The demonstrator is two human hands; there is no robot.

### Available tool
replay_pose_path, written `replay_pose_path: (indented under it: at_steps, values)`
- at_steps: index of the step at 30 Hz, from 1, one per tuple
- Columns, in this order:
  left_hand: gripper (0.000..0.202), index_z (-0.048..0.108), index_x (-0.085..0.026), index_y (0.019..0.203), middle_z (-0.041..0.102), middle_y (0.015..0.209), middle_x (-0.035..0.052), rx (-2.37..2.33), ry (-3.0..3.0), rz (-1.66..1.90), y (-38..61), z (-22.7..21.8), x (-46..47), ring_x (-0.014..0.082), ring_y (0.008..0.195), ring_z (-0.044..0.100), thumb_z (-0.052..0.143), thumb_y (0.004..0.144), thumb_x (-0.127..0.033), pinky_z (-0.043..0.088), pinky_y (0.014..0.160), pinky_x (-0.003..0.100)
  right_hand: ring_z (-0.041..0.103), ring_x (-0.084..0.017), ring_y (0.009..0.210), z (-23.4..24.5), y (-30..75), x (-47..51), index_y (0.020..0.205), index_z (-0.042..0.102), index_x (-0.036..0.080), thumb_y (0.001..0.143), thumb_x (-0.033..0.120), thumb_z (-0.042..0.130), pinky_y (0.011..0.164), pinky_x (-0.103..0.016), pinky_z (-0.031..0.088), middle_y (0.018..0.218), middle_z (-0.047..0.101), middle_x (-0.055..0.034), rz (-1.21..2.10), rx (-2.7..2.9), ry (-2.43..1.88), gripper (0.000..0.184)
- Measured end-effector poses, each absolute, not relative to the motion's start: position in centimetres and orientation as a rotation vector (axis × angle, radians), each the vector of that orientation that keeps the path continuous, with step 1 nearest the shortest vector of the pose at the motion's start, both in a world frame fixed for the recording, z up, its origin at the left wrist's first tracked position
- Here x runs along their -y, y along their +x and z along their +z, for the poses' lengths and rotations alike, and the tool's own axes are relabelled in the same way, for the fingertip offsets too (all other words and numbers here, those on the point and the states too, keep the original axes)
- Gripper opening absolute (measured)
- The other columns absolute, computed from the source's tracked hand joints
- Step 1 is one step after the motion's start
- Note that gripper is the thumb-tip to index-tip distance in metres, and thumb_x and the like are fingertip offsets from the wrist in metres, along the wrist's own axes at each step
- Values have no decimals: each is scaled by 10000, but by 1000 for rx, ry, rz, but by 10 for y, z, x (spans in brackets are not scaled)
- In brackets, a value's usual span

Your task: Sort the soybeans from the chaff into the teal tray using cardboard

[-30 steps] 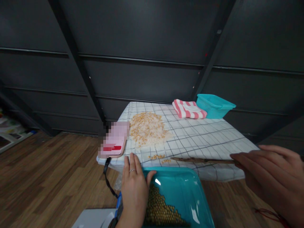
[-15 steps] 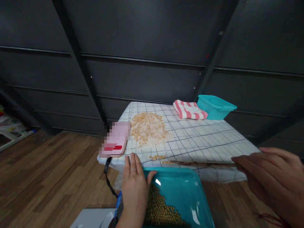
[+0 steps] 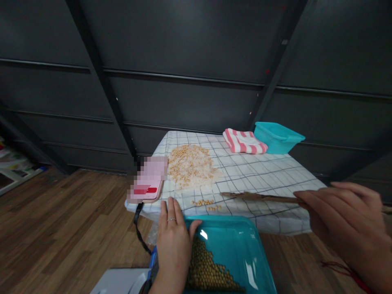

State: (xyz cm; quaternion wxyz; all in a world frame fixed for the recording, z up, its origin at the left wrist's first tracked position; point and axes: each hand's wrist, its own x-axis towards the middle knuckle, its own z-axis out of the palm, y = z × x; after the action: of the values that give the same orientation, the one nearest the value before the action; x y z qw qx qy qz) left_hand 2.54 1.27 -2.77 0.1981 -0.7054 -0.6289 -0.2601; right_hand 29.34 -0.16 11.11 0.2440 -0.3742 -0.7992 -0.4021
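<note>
My left hand (image 3: pixel 173 241) grips the near left rim of a teal tray (image 3: pixel 239 249), thumb inside it; the tray holds a heap of yellow beans (image 3: pixel 208 271) at the table's front edge. My right hand (image 3: pixel 343 224) is closed on one end of a thin brown stick (image 3: pixel 260 198) that reaches left, low over the checked white tablecloth (image 3: pixel 260 175). The stick's tip hangs near a few loose beans (image 3: pixel 203 202). Behind them a pile of beans mixed with white grains (image 3: pixel 190 165) lies on the cloth.
A pink phone (image 3: pixel 147 179) with a black strap lies at the table's left front corner. A pink-striped folded cloth (image 3: pixel 243 141) and a teal tub (image 3: pixel 277 137) sit at the far right. Wood floor lies to the left, a dark wall behind.
My right hand has lifted the stick slightly and moved it away from the table's front edge. My left hand and the tray have stayed put.
</note>
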Motion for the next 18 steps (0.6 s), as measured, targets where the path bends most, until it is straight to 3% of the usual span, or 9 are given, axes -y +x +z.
replay_pose_path:
  at_steps: [18]
  values:
    - [715, 478, 90, 1155, 535, 1162, 315, 1769, -1989, -743, 25, -25, -13, 412, 1132, 452, 337, 836, -534, 476, 827, 503, 537, -138, 606, 113, 292, 6, 891, 497, 228, 856, 110, 373, 720, -354, 403, 649, 598, 4, -1092, 2178, -1070, 175]
